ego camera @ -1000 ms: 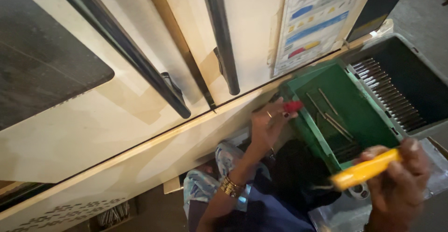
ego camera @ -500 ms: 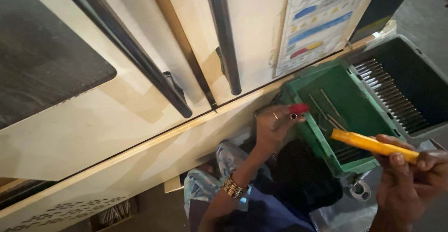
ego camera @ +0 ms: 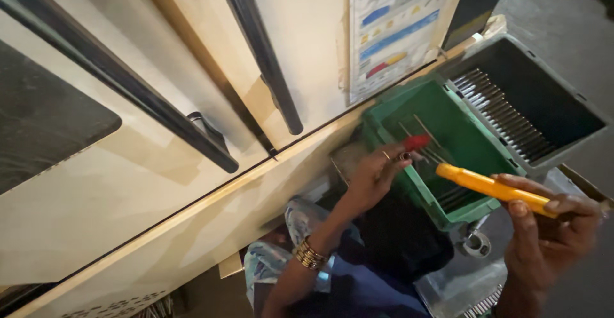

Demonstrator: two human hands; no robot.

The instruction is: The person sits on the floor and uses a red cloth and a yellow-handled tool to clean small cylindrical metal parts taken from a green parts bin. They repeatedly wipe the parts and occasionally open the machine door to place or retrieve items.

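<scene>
My left hand [ego camera: 373, 176] pinches a small red cap [ego camera: 416, 142] at the near rim of a green plastic bin [ego camera: 472, 121]; a ring shows on one finger and bangles on the wrist. My right hand [ego camera: 549, 235] grips the rear end of a long yellow-orange handle [ego camera: 492, 189], whose tip points toward the red cap, a short gap between them. Thin metal rods [ego camera: 423, 137] lie inside the green bin, just behind the cap.
A grey slotted crate [ego camera: 531, 103] stands right of the green bin. Cream-coloured appliance doors [ego camera: 160, 183] with black bar handles [ego camera: 259, 49] fill the left and top. A printed sheet [ego camera: 396, 27] hangs on one door. A small metal fitting [ego camera: 475, 241] lies below the bin.
My right hand has brought the yellow handle up and leftward, toward the red cap. My left hand has stayed at the bin's rim with the cap.
</scene>
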